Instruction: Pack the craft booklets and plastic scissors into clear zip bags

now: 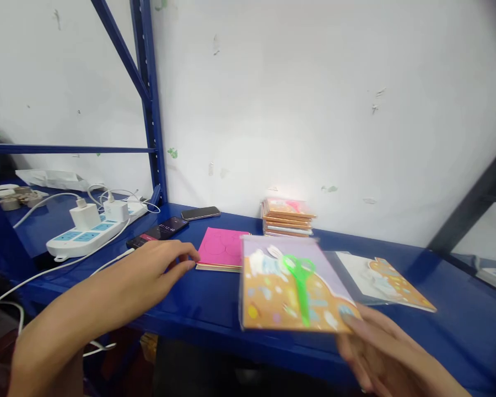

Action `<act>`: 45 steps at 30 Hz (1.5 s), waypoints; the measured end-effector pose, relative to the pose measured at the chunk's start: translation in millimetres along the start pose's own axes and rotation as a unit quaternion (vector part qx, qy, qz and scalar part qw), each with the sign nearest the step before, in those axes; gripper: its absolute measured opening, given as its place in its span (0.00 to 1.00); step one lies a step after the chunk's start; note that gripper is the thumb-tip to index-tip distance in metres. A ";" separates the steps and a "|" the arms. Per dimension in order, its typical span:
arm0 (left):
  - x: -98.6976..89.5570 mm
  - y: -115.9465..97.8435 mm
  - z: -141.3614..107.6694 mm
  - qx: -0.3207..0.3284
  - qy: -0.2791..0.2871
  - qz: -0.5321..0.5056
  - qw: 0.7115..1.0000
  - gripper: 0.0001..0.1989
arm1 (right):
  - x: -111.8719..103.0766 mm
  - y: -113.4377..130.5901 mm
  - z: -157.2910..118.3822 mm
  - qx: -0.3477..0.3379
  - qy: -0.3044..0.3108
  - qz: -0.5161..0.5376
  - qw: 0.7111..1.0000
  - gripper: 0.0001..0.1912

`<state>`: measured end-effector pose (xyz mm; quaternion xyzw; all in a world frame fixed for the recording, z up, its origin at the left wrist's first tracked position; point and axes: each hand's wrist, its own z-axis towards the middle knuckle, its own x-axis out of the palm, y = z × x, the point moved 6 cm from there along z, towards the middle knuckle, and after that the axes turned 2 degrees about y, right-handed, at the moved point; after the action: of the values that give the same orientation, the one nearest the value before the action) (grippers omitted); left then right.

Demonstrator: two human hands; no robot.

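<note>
Right hand (378,342) grips near-right corner of flat square orange-and-lilac packet (264,295), lifted over blue table (215,298); packet's green plastic scissors (302,286) lie lengthwise front-to-back, loops far, tip near; left hand (163,270) relaxed, seemingly holding nothing, beside square pink paper pad (225,246); behind, stack of similar packets (288,220) apparently finished, held one apart; orange-and-white card (405,284) at right likely remaining

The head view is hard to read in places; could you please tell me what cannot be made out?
All in the head view:
Held packet: fine print, blurred.
Pink pad: right end, hidden by the held packet.
Stack of packets: base, partly hidden by the held packet.
Right hand: grip underneath, partly hidden by the held packet.
Left hand: contact with the pink pad, too fine to tell.
</note>
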<state>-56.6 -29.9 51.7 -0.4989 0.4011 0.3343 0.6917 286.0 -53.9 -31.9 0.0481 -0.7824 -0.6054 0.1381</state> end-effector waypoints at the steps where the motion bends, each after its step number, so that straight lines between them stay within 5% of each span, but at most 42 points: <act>1: -0.1 2.4 -1.2 -0.005 0.008 -0.001 1.000 0.17 | 10.8 9.5 14.2 -0.001 0.002 0.019 1.000 0.18; 7: 9.9 -1.3 -4.5 -0.016 0.066 0.000 0.998 0.18 | 71.1 54.3 144.0 -0.003 0.083 0.066 0.994 0.04; 10: 13.2 -4.2 -5.4 -0.013 0.074 0.006 0.997 0.17 | 79.4 58.5 199.3 -0.019 0.076 0.033 0.996 0.06; 13: 17.0 -3.2 -5.4 -0.015 0.073 0.013 0.997 0.17 | 74.3 50.3 223.8 -0.026 0.058 -0.001 0.998 0.10; 21: 38.6 29.3 36.6 -0.072 0.024 0.066 0.995 0.27 | 39.9 49.5 195.9 -0.066 0.030 -0.268 0.961 0.15; 25: 58.8 40.8 62.0 -0.139 0.023 0.014 0.990 0.33 | 48.3 45.6 184.8 -0.077 0.012 -0.476 0.876 0.30; 29: 72.2 23.1 68.0 -0.124 0.020 -0.044 0.991 0.34 | 67.0 39.2 176.2 -0.133 -0.038 -0.611 0.780 0.31; 33: 73.5 14.0 69.1 -0.129 -0.003 -0.139 0.982 0.33 | 77.3 33.1 168.4 -0.156 -0.054 -0.675 0.719 0.32; 38: 63.9 22.5 74.2 -0.164 -0.027 -0.289 0.943 0.34 | 76.8 32.4 164.5 -0.171 -0.065 -0.707 0.683 0.29; 45: 57.7 32.9 74.5 -0.182 -0.016 -0.464 0.867 0.27 | 76.0 31.3 164.6 -0.184 -0.062 -0.718 0.668 0.30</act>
<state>-42.3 54.2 -0.1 -0.7389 0.0441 0.0501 0.6705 171.0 89.6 -27.5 0.5311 -0.3853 -0.6509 -0.3819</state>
